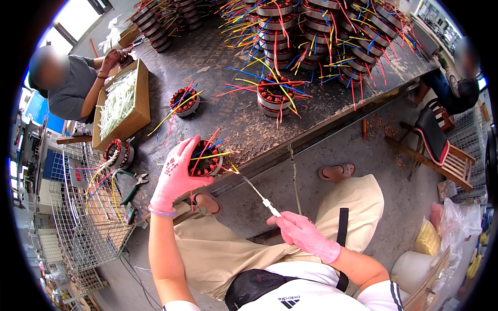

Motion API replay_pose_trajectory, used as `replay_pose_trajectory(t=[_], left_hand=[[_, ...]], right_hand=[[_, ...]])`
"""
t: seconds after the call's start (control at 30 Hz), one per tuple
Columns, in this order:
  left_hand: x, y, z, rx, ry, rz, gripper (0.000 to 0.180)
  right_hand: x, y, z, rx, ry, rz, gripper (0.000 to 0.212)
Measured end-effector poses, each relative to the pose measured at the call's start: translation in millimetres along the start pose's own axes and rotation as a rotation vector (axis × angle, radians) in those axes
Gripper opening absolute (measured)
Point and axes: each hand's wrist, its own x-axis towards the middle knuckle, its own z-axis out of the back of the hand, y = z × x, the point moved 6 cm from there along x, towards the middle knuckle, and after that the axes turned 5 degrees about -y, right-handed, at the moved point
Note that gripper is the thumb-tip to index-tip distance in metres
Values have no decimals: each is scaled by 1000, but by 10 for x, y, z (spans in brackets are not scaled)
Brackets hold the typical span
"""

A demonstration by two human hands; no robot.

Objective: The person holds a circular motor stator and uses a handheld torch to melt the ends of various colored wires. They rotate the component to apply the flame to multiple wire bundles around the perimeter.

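My left hand (pixel 176 171), in a pink glove, curves around a motor stator (pixel 210 167) at the table's near edge, thumb and fingers on its side. Red, blue and yellow lead wires stick out of the stator. My right hand (pixel 303 233), also in a pink glove, is closed on a thin rod-like tool (pixel 267 203) with a white section near my fingers. Its thin end points at the stator's wires, close to a yellow wire tip; whether it touches is too small to tell. Two more stators, one left (pixel 185 101) and one right (pixel 274 96), lie beyond on the tabletop.
Tall stacks of wired stators (pixel 277 39) fill the table's far side. A cardboard box (pixel 140 106) of white sleeves stands at left, near a seated person (pixel 72 85). Green-handled cutters (pixel 134 186) and another stator (pixel 118 153) lie at the left corner. A wooden chair (pixel 436 145) stands right.
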Motion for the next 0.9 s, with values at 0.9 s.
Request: replay_pose_trajectory(t=[0.9], left_hand=[[-7, 16, -16, -12, 7, 1, 100]], right_hand=[[8, -27, 3, -27, 41, 11, 31]])
